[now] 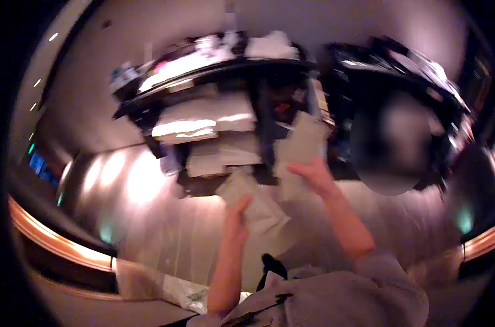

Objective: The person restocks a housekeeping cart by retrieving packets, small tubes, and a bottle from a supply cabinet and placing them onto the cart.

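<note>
My left hand [239, 213] is closed on a pale, flat packet [261, 210], its thumb lying across the top. The packet is tilted, low in the middle of the view. To the right and farther forward, my right hand [313, 173] grips another pale, flat packet [304, 139] that stands up past the fingers. The two hands are apart. Beyond them, stacks of white folded material [204, 122] lie on the shelves of a dark unit. Blur hides the details of both packets.
A dark curved counter [242, 66] carries papers and clutter. Behind on the right stands a second dark table [389, 71] with more items, a blurred round patch before it. Clear plastic [190, 291] lies on the floor at lower left.
</note>
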Action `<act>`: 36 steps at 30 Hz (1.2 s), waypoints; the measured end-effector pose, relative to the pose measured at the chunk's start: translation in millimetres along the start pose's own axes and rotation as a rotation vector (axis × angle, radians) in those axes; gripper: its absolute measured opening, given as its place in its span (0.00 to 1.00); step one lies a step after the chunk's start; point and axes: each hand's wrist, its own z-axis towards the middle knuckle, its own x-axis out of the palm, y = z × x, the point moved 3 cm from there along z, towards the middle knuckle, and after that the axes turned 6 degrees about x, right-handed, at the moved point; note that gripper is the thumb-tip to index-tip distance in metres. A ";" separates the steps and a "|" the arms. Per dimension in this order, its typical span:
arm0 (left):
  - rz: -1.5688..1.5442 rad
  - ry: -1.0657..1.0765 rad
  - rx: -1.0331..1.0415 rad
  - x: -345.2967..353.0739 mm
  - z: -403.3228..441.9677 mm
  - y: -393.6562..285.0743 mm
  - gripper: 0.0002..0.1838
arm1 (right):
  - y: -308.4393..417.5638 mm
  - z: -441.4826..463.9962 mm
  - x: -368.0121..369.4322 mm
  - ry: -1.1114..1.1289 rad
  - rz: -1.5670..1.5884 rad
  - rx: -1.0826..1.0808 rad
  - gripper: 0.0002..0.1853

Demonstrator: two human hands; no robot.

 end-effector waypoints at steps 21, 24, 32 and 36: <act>0.056 0.108 0.408 102.8 756.9 -263.5 0.21 | 18.6 519.7 49.6 -0.007 -0.317 -0.094 0.35; 0.453 0.215 0.651 88.2 796.9 -273.1 0.19 | 44.3 589.5 83.6 0.076 -0.487 -0.132 0.32; 0.246 0.353 0.583 46.2 674.0 -326.8 0.20 | 38.5 689.4 199.7 0.391 -0.635 -0.165 0.23; 0.651 0.234 1.180 -18.8 692.1 -362.1 0.18 | 12.9 704.9 254.5 0.449 -0.580 0.028 0.33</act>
